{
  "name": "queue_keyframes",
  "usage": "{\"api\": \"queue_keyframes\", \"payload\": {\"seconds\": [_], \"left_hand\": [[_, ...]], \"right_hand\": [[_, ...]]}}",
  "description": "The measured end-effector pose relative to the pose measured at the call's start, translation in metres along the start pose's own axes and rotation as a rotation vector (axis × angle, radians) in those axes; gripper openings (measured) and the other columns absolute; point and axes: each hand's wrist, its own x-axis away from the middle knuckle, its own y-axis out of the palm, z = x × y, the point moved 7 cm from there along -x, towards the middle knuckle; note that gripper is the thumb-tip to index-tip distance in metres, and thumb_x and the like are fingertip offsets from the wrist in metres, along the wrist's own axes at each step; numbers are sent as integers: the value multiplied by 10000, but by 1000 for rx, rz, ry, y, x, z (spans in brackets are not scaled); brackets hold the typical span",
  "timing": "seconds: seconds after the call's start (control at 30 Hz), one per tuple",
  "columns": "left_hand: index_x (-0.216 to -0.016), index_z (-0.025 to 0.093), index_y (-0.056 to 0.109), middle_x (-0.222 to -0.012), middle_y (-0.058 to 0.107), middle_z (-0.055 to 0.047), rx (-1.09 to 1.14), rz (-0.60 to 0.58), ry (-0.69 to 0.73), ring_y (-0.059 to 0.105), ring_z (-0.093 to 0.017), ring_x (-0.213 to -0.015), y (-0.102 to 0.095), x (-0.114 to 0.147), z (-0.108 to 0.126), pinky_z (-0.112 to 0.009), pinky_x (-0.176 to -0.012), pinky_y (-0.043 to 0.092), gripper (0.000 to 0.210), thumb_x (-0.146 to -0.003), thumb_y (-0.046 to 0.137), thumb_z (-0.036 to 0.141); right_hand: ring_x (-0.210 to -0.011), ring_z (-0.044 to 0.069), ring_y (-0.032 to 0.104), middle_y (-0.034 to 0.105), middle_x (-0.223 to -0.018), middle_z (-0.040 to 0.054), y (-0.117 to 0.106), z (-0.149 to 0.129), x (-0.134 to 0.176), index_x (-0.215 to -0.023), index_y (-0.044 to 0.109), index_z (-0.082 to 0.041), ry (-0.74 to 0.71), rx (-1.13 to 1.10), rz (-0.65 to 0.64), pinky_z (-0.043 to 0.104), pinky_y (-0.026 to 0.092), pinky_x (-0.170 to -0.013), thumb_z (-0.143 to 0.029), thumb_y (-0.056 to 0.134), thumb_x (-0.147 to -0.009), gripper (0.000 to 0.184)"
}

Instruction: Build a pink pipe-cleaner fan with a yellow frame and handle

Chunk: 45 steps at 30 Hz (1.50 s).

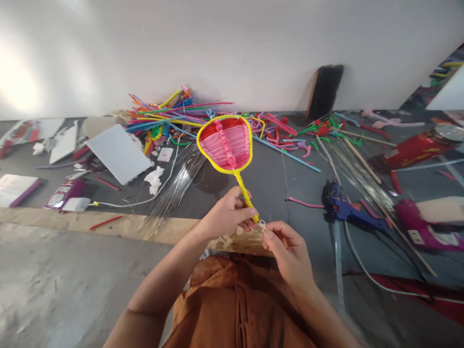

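A small hand fan (243, 142) made of pink and red pipe cleaners, with a yellow rim and yellow handle, is held upright above the table's front edge. Pink bead-like pieces run down the middle of its face. My left hand (232, 212) is closed around the lower part of the handle. Beside the handle's bottom end, my right hand (290, 249) pinches a thin white looped cord (262, 224). The loop lies against or very near the handle tip; whether it is fastened there I cannot tell.
Behind the fan lies a heap of coloured pipe cleaners (159, 118). A blue glue gun (339, 205) with its cable and a red can (422, 147) are at right. A phone (325, 92) leans against the wall. White card (118, 152) and clear strands (181, 181) lie left.
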Motion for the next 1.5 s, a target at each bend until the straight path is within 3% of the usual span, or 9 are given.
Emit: {"api": "queue_keyframes", "payload": {"seconds": [0.17,0.3,0.57,0.77,0.97,1.13,1.27,1.37,1.5], "left_hand": [[-1061,177,448,-666,624,40,43,6,-18,624,-102,-559,-3,-4,-19,-224,-549,524,353,-793,669,235],[-1168,152,452,-654,628,35,148,-8,-35,635,-114,-565,-3,-1,-32,-242,-585,528,503,-774,706,334],[-1199,120,521,-673,624,19,271,23,11,586,-87,-556,-6,8,-37,-213,-567,471,592,-743,736,432],[-1196,136,519,-759,638,9,386,-34,-13,586,-85,-638,-6,14,-37,-213,-617,451,662,-630,840,263],[-1093,130,582,-694,599,29,479,35,-55,558,-66,-568,-8,19,-39,-207,-571,430,530,-651,826,287],[-1034,136,606,-713,606,18,538,39,-37,546,-55,-566,-10,21,-42,-195,-568,418,451,-670,821,293],[-985,153,610,-695,593,26,593,34,1,525,-52,-556,-11,20,-43,-189,-550,387,384,-690,810,295],[-958,150,614,-691,601,19,620,25,26,528,-58,-573,-10,18,-42,-195,-573,383,372,-679,819,287],[-913,141,613,-665,596,21,628,50,31,515,-58,-568,-9,15,-40,-190,-556,346,393,-635,847,291]], "right_hand": [[-506,99,428,482,-552,-38,2,-2,-3,-747,627,-196,-28,131,-24,222,352,-473,-420,565,-862,260],[-528,106,483,535,-579,-27,1,-3,-4,-770,634,-198,-61,189,-16,225,393,-499,-395,558,-873,235],[-535,116,522,593,-600,-9,8,-6,-3,-759,644,-195,-99,329,-24,226,431,-510,-372,557,-862,222],[-512,111,511,595,-601,-8,9,-2,-4,-778,617,-190,-53,369,9,219,412,-482,-407,537,-874,251],[-546,117,543,621,-649,-5,12,-1,-9,-848,614,-193,-90,415,-50,230,436,-515,-393,523,-903,227],[-785,177,666,700,-914,60,9,2,-9,-983,618,-199,-127,398,-22,304,533,-708,-373,571,-880,207],[-809,185,681,706,-914,56,12,7,-6,-995,605,-204,-113,379,-73,319,548,-729,-355,581,-871,196],[-754,169,673,707,-863,38,15,-1,-4,-954,611,-212,-188,448,-70,297,541,-684,-325,549,-888,146],[-685,156,631,687,-762,19,22,-24,1,-896,638,-218,-434,668,-26,281,506,-638,-260,518,-897,127]]}}
